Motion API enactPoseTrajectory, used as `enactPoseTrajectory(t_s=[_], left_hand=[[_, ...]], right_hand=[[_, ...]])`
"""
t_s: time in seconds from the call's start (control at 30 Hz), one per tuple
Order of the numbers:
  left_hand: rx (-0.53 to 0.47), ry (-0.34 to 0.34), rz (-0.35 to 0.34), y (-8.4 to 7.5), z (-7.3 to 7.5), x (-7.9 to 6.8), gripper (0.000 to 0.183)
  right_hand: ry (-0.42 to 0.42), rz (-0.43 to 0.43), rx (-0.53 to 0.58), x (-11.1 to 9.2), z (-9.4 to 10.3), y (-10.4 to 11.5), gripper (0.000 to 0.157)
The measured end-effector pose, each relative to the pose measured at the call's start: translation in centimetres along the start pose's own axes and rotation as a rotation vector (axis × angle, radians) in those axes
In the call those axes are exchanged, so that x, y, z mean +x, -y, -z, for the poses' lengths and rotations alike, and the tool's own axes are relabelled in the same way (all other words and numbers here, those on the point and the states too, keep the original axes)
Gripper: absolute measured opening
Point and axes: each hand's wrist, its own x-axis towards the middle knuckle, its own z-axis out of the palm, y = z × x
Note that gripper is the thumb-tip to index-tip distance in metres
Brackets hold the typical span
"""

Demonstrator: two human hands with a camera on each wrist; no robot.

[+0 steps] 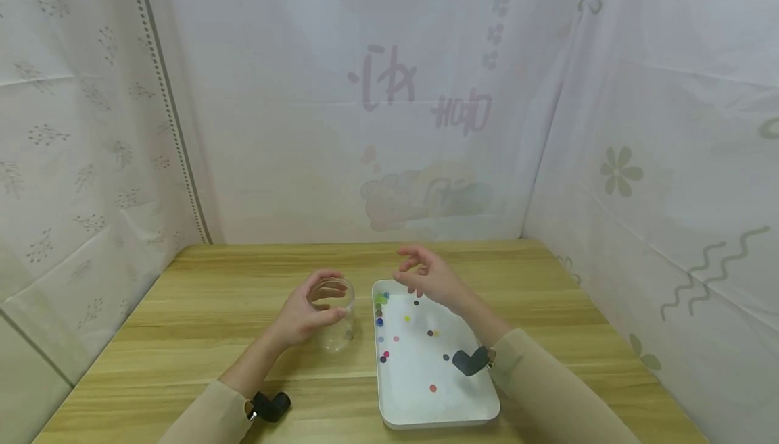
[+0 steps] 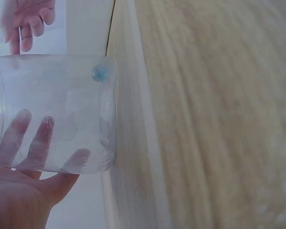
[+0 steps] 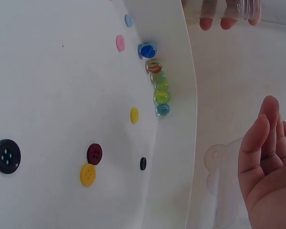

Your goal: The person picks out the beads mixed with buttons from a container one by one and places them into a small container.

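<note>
A clear plastic jar (image 1: 336, 332) stands upright on the table, left of the white tray. My left hand (image 1: 303, 314) grips it, thumb and fingers wrapped around its side. One light blue marble (image 2: 100, 73) lies at the bottom inside the jar. My right hand (image 1: 435, 282) hovers over the tray's far end, fingers loosely bent, with nothing visible in them. In the white tray (image 1: 438, 411), several glass marbles (image 3: 162, 97) line the left wall. Loose buttons are scattered over its floor, among them a black button (image 3: 6, 156), a maroon button (image 3: 94, 154) and a yellow button (image 3: 87, 175).
The wooden table (image 1: 243, 295) extends on both sides of the tray. Pale printed curtains (image 1: 292, 126) enclose it at the back and sides. A red button (image 1: 433, 388) lies near the tray's front, and a pink button (image 3: 120, 43) near its left wall.
</note>
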Motion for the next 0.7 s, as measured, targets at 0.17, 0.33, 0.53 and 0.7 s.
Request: enactPoseTrajectory(t_s=[0.17, 0.33, 0.53, 0.7], left_hand=[[-0.013, 0.0, -0.016, 0.04, -0.07, -0.03, 0.064], [-0.023, 0.006, -0.017, 0.09, -0.04, -0.05, 0.063], [-0.018, 0.013, -0.005, 0.04, 0.01, -0.05, 0.062], [-0.021, 0.016, -0.006, -0.07, 0.04, -0.07, 0.062]], right_hand=[[0.01, -0.026, -0.029, 0.01, 0.06, -0.32, 0.059], [0.035, -0.035, -0.043, 0.03, 0.05, -0.59, 0.058], [0.084, -0.056, -0.078, 0.05, -0.07, -0.7, 0.053], [0.138, -0.067, -0.123, 0.1, -0.25, -0.62, 0.051]])
